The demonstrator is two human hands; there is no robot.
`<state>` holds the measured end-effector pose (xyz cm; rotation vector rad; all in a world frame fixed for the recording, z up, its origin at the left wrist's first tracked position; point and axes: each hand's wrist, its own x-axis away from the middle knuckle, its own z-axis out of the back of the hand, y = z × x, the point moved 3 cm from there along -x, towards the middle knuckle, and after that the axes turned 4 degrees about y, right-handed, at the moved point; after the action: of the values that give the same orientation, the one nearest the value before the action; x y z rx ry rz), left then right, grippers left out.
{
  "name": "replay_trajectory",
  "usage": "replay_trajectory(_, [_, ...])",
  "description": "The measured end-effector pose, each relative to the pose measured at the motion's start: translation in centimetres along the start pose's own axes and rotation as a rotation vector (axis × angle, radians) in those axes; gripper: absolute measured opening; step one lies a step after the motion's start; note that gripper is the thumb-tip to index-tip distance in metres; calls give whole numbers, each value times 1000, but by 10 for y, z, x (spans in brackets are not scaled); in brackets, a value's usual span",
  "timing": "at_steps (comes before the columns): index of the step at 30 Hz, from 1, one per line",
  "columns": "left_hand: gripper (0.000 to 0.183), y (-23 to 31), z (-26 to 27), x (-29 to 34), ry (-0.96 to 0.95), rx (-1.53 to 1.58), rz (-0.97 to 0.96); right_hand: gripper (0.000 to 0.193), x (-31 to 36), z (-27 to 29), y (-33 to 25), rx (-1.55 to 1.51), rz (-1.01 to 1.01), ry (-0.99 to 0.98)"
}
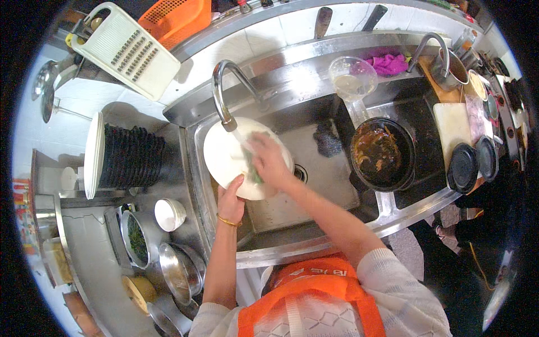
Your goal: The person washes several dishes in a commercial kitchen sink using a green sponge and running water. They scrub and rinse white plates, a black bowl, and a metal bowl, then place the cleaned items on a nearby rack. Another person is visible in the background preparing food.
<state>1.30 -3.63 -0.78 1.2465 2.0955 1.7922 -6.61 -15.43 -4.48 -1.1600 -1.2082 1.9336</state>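
Observation:
A round white plate (pixel 220 147) is held tilted over the left sink basin (pixel 306 194), under the curved tap (pixel 221 92). My left hand (pixel 231 202) grips its near lower rim, the thumb on the face and the other fingers out of sight behind. Against the plate's face my right hand (pixel 269 160) presses a green scouring pad (pixel 253 172), mostly covered by the fingers. A thin stream of water (pixel 242 139) falls from the spout onto the plate beside that hand. A dark mesh-like piece (pixel 328 140) lies in the basin, beyond the drain (pixel 300 173).
A soiled black pan (pixel 387 180) rests across the divider and right basin. Behind it stand a clear plastic bowl (pixel 349 76) of cloudy liquid and a magenta cloth (pixel 388 65). Stacked black plates (pixel 132 157), white bowls (pixel 169 214) and steel bowls (pixel 181 272) line the left.

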Motion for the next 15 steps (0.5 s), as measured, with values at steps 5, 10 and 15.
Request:
replay_trajectory(5, [35, 0, 3, 5, -77, 41, -37, 40, -11, 6, 19, 131, -188, 43])
replay_trajectory(10, [31, -12, 4, 6, -57, -15, 54, 36, 8, -12, 4, 177, 153, -30])
replay_trajectory(15, [27, -21, 6, 14, -40, -25, 90, 17, -19, -16, 29, 299, 74, -179])
